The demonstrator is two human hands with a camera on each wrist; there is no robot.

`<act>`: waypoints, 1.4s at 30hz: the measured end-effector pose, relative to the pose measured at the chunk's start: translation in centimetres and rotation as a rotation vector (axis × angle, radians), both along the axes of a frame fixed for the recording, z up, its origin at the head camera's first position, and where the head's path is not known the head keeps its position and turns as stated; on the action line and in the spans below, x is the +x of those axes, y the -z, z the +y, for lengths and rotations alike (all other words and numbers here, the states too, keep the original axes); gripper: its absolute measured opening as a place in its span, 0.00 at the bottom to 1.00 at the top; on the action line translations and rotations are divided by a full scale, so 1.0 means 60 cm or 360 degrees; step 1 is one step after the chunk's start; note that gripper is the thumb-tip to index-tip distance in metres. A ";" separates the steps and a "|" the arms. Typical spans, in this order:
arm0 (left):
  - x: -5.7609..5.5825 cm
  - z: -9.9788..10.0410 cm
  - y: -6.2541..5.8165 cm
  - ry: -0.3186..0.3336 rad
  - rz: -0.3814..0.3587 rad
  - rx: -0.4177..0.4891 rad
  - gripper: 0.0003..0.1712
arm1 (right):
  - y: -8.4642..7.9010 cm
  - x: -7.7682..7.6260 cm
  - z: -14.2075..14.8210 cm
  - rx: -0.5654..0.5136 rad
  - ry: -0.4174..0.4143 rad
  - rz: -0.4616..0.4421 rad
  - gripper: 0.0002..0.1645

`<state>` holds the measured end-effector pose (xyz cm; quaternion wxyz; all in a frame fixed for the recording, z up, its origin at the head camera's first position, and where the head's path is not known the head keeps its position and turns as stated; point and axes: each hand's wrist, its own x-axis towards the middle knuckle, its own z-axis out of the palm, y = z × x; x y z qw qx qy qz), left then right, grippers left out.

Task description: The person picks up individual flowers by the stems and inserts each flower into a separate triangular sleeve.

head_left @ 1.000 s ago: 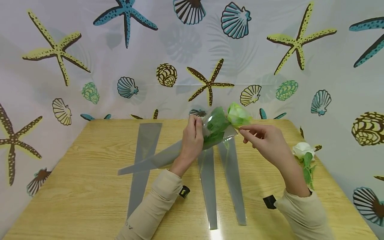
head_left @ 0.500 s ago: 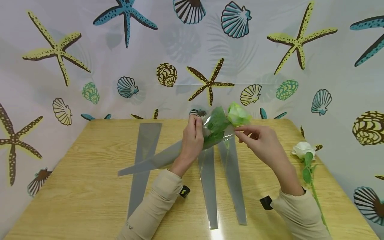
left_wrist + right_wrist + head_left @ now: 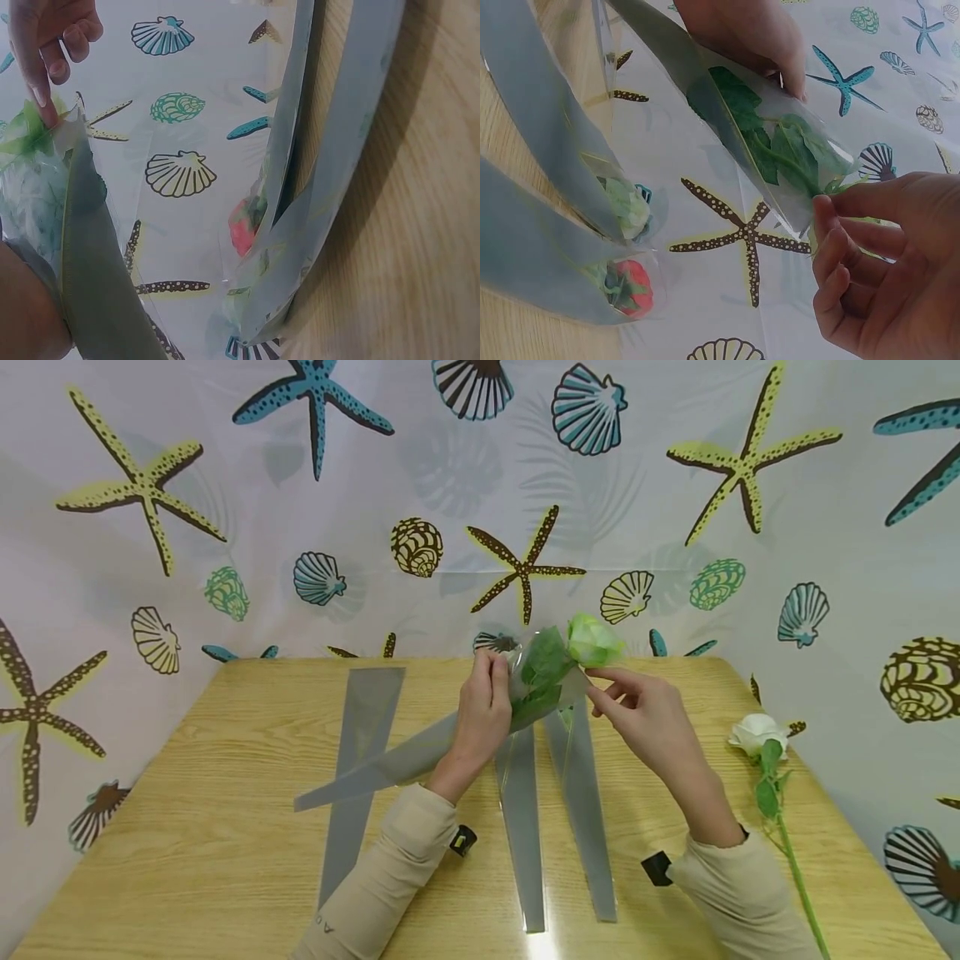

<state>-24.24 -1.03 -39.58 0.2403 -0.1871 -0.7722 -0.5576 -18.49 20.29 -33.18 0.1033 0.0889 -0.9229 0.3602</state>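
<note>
A pale green rose [image 3: 592, 642] with dark leaves [image 3: 772, 150] sits in a clear and grey cone sleeve [image 3: 390, 764], held above the wooden table [image 3: 225, 827]. My left hand [image 3: 491, 693] grips the sleeve around its middle, and the sleeve's tail slants down to the left. My right hand [image 3: 592, 687] pinches the sleeve's open rim just under the bloom. The same pinch shows in the right wrist view, right hand [image 3: 821, 206], and in the left wrist view, right hand's fingers [image 3: 45, 82]. The stem is hidden inside the grey part.
Two filled sleeves [image 3: 555, 818] lie side by side below my hands, one holding a red flower [image 3: 630, 289], one a pale flower [image 3: 626, 206]. A flat empty sleeve [image 3: 360, 735] lies at the left. A white rose [image 3: 757, 732] lies near the table's right edge.
My right hand has shifted a little left, closer to the sleeve's rim, and its arm uncovered the white rose's stem. The left hand has hardly moved.
</note>
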 end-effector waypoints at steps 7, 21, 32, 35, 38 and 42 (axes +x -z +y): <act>0.000 0.002 0.002 0.0041 -0.0016 -0.0004 0.17 | 0.007 -0.006 -0.003 -0.0079 0.0004 -0.0006 0.16; -0.001 0.004 0.010 0.0030 -0.0063 -0.0042 0.18 | 0.032 -0.010 -0.023 -0.0035 0.0134 0.0320 0.10; -0.003 0.002 0.006 -0.0041 -0.0181 -0.0068 0.18 | 0.033 -0.005 -0.038 -0.0137 0.0124 0.0663 0.07; -0.002 0.001 0.005 -0.0016 -0.0193 -0.0053 0.18 | 0.028 -0.002 -0.036 -0.0205 0.0115 0.0542 0.07; -0.001 0.000 0.004 0.0001 -0.0197 -0.0049 0.18 | 0.022 0.001 -0.032 -0.0245 0.0096 0.0380 0.10; -0.002 0.000 0.005 -0.0018 -0.0197 -0.0065 0.18 | 0.017 0.001 -0.029 -0.0248 0.0086 0.0278 0.13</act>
